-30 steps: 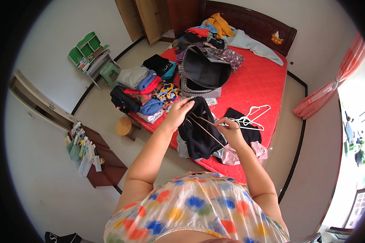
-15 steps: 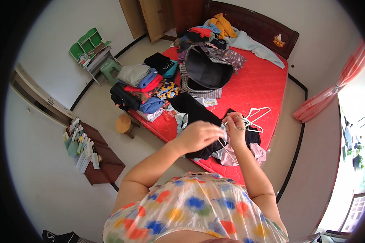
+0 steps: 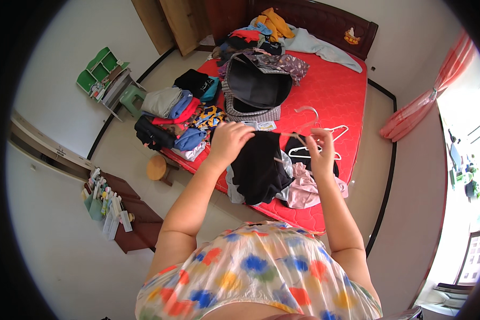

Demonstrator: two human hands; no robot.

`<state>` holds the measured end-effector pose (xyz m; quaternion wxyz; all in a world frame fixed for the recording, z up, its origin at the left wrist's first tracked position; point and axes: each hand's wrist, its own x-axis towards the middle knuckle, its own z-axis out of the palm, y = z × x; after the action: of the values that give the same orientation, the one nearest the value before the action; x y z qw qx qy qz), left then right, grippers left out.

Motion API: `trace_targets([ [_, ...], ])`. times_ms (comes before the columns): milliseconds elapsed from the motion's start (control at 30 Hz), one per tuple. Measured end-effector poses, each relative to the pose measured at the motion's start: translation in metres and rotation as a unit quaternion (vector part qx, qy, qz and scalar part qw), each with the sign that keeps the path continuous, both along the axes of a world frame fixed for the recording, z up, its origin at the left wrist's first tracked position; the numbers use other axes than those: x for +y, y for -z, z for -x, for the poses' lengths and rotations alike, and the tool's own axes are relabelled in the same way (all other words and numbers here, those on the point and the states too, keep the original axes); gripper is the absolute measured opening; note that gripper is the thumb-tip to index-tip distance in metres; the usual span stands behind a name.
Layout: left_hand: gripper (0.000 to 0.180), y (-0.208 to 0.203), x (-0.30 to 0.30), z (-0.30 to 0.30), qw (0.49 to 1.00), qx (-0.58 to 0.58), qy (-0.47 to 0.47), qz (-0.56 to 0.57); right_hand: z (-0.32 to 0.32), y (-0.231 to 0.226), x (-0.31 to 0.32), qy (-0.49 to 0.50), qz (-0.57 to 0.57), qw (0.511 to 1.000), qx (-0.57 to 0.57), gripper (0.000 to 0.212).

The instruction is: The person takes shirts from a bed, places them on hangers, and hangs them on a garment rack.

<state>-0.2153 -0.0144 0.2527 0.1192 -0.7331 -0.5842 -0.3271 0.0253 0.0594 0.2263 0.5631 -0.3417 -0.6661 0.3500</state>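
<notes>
My left hand (image 3: pixel 231 143) is closed at the upper edge of a black garment (image 3: pixel 258 169), which drops toward the bed's near edge. My right hand (image 3: pixel 321 153) has its thumb and fingers pinched at the side of a pale clothes hanger (image 3: pixel 308 110). The hanger is blurred by motion; its hook points away from me and a thin bar runs toward my left hand. Whether the garment is threaded over it I cannot tell. White hangers (image 3: pixel 338 141) lie beyond my right hand, and a pink garment (image 3: pixel 304 186) lies near my right wrist.
The red mattress (image 3: pixel 325 90) bears an open checked bag (image 3: pixel 258 88) and piles of folded clothes (image 3: pixel 168 102) at its left. More clothes (image 3: pixel 274 24) lie by the headboard. A wooden stool (image 3: pixel 157 168) stands left of the bed, and a pink curtain (image 3: pixel 424 109) hangs at the right.
My hands have moved apart, the left one going left and away from me. The hanger has turned between them, and the black garment has shifted. The view has also moved a little.
</notes>
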Motion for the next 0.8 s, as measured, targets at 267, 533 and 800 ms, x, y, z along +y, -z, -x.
trace_targets([
  [267, 0.011, -0.032, -0.010, 0.007, 0.989, -0.105, -0.039, -0.098, 0.000, 0.038, -0.029, -0.151, 0.062, 0.978, -0.130, 0.009],
  [533, 0.010, -0.044, -0.019, -0.006, 0.987, -0.122, -0.027, -0.096, 0.049, 0.045, -0.023, -0.176, -0.140, 0.955, -0.193, 0.032],
  [800, 0.014, -0.031, -0.033, -0.003, 0.975, -0.206, -0.050, -0.064, 0.073, 0.040, -0.027, -0.175, -0.188, 0.916, -0.308, 0.032],
])
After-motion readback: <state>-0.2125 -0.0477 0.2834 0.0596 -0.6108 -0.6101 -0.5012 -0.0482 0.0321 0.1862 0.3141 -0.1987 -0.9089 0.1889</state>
